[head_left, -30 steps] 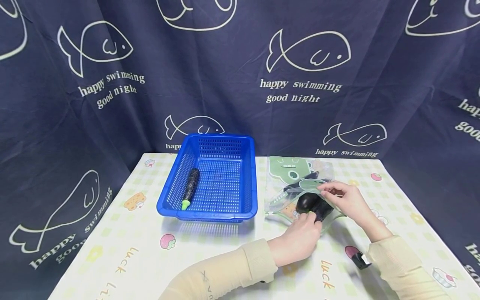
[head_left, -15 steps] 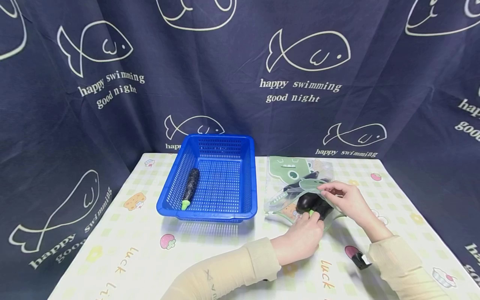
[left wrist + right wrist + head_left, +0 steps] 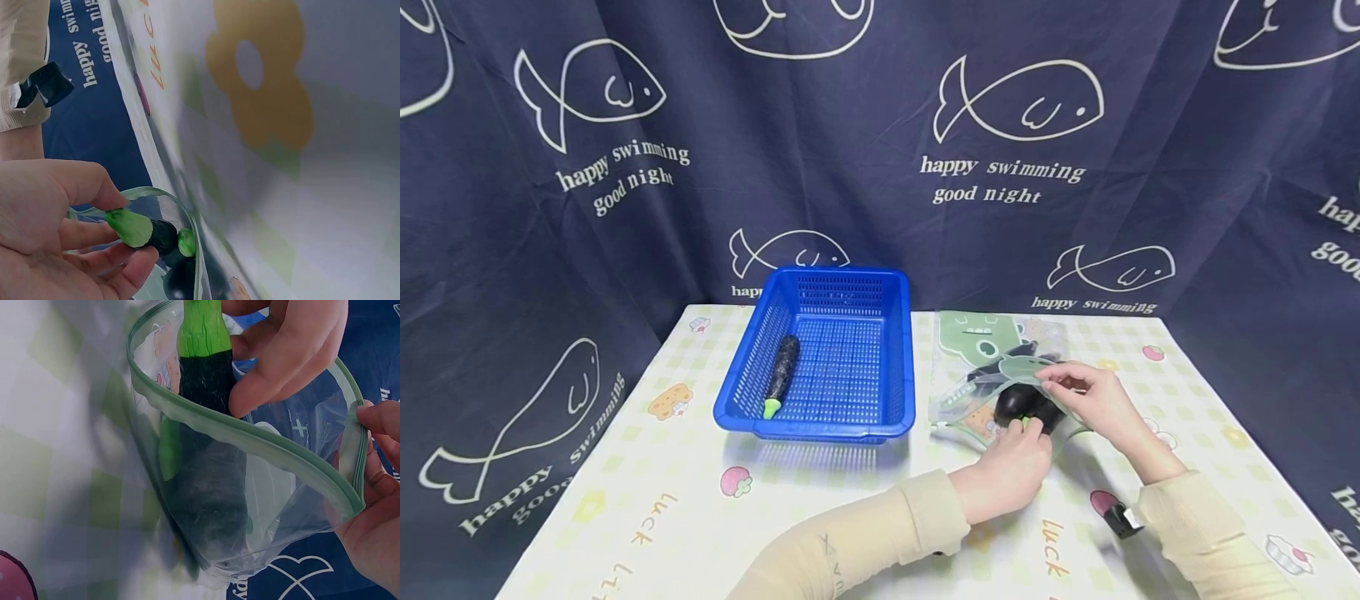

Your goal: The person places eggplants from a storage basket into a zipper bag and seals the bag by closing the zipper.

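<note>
My left hand (image 3: 1009,473) grips a long dark eggplant (image 3: 205,378) by its bright green stem end, seen close up in the left wrist view. Its lower part is inside a clear zip bag (image 3: 234,430) with a green rim, printed with a green cartoon. With thumb and fingers, my right hand (image 3: 1105,407) pinches the bag's rim at one corner, so the mouth gapes. Inside the bag lies a rounder black eggplant (image 3: 1017,403), and a second green stem (image 3: 186,242) shows beside the held one. Other dark shapes further in are partly hidden.
A blue plastic basket (image 3: 835,429) stands left of the bag with one eggplant (image 3: 782,369) along its left side. The patterned tablecloth (image 3: 820,508) covers the table. A dark blue curtain (image 3: 850,167) hangs behind and at both sides.
My left hand has shifted slightly to the right and towards the bag with the eggplant. My right hand has stayed at the rim. Basket and bag look the same.
</note>
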`<act>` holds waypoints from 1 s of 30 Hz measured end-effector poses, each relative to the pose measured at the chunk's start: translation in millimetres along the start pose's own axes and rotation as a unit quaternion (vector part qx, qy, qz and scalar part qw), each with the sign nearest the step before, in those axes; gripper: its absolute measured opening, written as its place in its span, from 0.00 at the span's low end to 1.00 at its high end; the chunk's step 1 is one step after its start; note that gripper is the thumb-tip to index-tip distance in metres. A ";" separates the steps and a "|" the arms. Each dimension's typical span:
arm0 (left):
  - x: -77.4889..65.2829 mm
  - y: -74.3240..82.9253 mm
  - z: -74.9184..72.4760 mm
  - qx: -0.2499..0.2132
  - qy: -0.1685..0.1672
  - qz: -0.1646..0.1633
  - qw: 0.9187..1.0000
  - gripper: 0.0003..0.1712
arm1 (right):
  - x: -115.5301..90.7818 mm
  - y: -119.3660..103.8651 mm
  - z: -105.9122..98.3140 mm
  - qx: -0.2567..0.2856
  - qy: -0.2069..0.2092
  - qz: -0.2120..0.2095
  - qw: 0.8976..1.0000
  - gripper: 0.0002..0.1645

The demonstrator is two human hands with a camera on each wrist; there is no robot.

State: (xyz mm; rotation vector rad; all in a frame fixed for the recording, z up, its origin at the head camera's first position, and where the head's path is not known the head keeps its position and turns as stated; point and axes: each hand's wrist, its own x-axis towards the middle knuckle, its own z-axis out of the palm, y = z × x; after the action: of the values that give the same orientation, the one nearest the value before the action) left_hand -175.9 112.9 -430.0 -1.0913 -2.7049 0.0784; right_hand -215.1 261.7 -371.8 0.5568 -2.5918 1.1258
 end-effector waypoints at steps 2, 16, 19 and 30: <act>1.0 0.1 0.2 0.002 0.001 0.000 1.000 0.06 | 0.0 -1.0 -0.3 0.001 0.000 0.001 1.000 0.09; 13.7 2.0 6.1 0.001 0.022 -0.007 1.000 0.05 | 0.3 -0.8 -0.1 0.011 0.002 -0.006 1.000 0.09; 16.3 1.9 7.3 0.006 0.025 -0.009 1.000 0.05 | 0.4 -2.1 -0.2 0.013 0.001 -0.005 1.000 0.09; 21.8 3.4 10.5 0.015 0.031 -0.017 0.999 0.05 | 2.6 28.4 6.2 0.013 0.003 -0.002 1.000 0.10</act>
State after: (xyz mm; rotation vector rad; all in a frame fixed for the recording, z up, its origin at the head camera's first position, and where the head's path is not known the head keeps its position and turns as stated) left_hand -191.2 130.8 -436.6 -1.0216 -2.6565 0.0777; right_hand -230.5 274.2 -393.1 0.5616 -2.5735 1.1597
